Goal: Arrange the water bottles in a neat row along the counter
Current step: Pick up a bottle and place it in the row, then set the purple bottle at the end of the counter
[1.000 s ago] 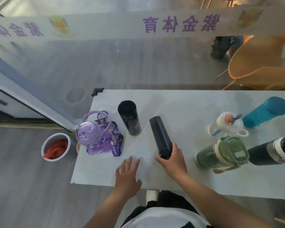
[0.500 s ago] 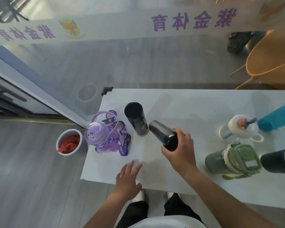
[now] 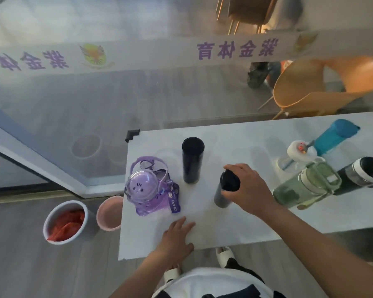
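- Head view: the right hand [image 3: 249, 188] has its grip closed around the top of a tall dark round metal bottle [image 3: 225, 191]. The bottle stands up on the white tabletop [image 3: 235, 222], leaning a tiny bit.
- The left hand [image 3: 177, 237] lies flat near the front edge of the tabletop. Its fingers are spread and it holds nothing.
- A second tall dark bottle [image 3: 192, 160] stands straight, a little behind and to the left. Beside it is a see-through purple bottle with a dome lid and a strap [image 3: 149, 190].
- On the right are a green see-through bottle with a flip lid [image 3: 306, 186], a small clear bottle with a white lid and straw [image 3: 297, 153], a blue bottle [image 3: 334, 136] and a black bottle with a white band [image 3: 364, 175]. They sit close together, not in a row.
- I think the dark bottle is hard and smooth, so it could slip or tip over. It looks thin and tall. Holding it around the middle would keep it steadier than holding the top.
- The purple bottle may be best lifted by its loop handle.
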`<state>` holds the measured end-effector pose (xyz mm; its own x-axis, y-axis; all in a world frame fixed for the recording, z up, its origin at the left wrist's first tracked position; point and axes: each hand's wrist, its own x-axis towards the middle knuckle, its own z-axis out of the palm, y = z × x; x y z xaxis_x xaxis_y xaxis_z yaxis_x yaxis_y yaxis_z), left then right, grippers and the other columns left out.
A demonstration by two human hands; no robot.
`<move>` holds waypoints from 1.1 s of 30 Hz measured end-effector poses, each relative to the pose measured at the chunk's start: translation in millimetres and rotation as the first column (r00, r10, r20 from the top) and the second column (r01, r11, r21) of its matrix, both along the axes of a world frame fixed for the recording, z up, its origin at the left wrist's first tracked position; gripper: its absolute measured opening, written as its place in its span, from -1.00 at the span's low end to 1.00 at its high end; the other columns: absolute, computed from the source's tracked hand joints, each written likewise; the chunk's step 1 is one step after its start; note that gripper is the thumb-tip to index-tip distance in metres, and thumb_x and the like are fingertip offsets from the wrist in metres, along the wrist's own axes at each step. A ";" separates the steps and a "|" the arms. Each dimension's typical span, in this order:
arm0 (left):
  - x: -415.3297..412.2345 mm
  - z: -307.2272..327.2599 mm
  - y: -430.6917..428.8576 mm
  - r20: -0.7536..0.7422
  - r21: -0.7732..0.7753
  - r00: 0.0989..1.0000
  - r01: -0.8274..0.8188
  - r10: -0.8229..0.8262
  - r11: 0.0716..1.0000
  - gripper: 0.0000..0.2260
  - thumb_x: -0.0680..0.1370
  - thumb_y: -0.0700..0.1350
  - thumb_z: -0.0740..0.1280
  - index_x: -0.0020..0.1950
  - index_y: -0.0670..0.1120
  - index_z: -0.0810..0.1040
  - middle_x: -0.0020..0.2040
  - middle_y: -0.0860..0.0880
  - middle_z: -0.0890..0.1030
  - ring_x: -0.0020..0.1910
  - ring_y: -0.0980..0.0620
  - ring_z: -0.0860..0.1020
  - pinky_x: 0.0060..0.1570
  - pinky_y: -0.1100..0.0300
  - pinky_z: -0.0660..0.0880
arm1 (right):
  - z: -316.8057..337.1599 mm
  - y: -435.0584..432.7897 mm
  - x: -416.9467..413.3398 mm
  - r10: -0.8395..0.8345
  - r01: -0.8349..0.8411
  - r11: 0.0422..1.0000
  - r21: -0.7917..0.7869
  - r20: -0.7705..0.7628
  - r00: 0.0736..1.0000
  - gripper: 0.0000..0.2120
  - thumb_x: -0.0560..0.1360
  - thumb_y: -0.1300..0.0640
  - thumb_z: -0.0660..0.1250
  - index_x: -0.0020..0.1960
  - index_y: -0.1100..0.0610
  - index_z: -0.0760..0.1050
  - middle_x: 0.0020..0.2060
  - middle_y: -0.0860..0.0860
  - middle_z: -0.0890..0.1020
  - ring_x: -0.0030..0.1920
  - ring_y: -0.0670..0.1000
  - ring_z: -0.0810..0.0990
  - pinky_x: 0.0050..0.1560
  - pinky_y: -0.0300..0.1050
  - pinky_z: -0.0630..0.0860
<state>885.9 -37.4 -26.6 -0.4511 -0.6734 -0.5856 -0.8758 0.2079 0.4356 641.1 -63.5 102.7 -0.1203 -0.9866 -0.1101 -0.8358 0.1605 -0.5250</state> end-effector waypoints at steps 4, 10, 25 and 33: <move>22.3 0.5 -8.4 -0.081 0.007 0.997 -0.015 0.016 1.000 -0.39 0.50 -0.03 0.32 0.54 0.13 0.22 0.59 0.00 0.14 0.54 -0.04 0.12 0.49 0.06 0.16 | -1.7 8.8 15.0 -0.068 0.069 0.996 0.061 -0.015 0.998 -0.39 0.34 -0.02 0.44 0.37 -0.09 0.39 0.25 -0.10 0.44 0.14 0.08 0.46 0.07 -0.15 0.40; 53.5 15.2 -15.3 -0.258 0.037 0.956 -0.131 0.136 0.991 -0.48 0.52 -0.06 0.34 0.47 0.12 0.35 0.48 0.04 0.37 0.44 0.05 0.33 0.42 0.24 0.20 | 3.2 12.7 21.7 -0.115 0.122 0.982 0.146 -0.054 0.992 -0.34 0.32 -0.03 0.46 0.39 -0.10 0.35 0.31 -0.06 0.43 0.25 0.07 0.42 0.19 0.02 0.46; 145.3 101.1 -64.0 -0.654 0.306 0.309 -0.727 0.691 0.615 -0.87 0.53 -0.14 0.42 0.05 0.02 0.64 -0.06 -0.01 0.69 0.01 -0.05 0.65 0.06 0.05 0.55 | 15.5 30.3 165.9 -0.180 0.109 0.980 0.169 0.497 0.849 -0.59 0.46 -0.09 0.44 0.26 -0.11 0.42 0.14 -0.19 0.53 0.09 -0.20 0.52 0.04 -0.26 0.46; 110.5 78.3 -69.6 -0.499 0.656 0.102 -0.604 0.861 0.452 -0.51 0.41 0.23 0.41 0.31 0.23 0.43 0.26 0.11 0.54 0.20 0.17 0.53 0.14 0.03 0.48 | -48.9 -27.3 197.4 -0.390 0.078 0.909 0.409 0.773 0.499 -0.26 0.24 -0.39 0.46 0.36 -0.25 0.32 0.31 -0.08 0.50 0.27 0.02 0.52 0.30 0.12 0.49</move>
